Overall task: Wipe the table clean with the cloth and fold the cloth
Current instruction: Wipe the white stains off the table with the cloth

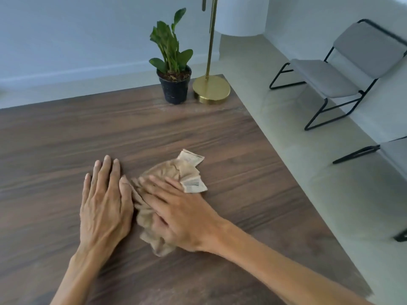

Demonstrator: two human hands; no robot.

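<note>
Dark wood-grain table [66, 133] across the left and middle, its right edge running diagonally from far centre to near right.

Near left: left hand [104, 208] laid palm-down on the bare table top, fingers straight and close together, pointing to the far side, gripping nothing. Thumb side just beside the cloth, at its left edge; actual contact hard to tell.

Just right of that hand, near centre: beige cloth [169, 170] crumpled in a loose heap on the table, creased and bunched, with a paler printed corner sticking out at its far right.

On top of the cloth: right hand [176, 216] pressing down flat, fingers extended and slightly spread, pointing far-left toward the other hand, not curled round the fabric. Forearm reaching in from the near right corner.

Far side of the table, right of centre: small green plant in a black pot [175, 86], upright. Just right of the pot, close beside it, round brass lamp base [211, 90] with a thin brass pole rising out of view.

Beyond the table edge, pale floor. Far right by the wall: grey padded chair [343, 71] on a black metal frame; part of a second similar chair [389, 155] nearer, cut by the right border.
</note>
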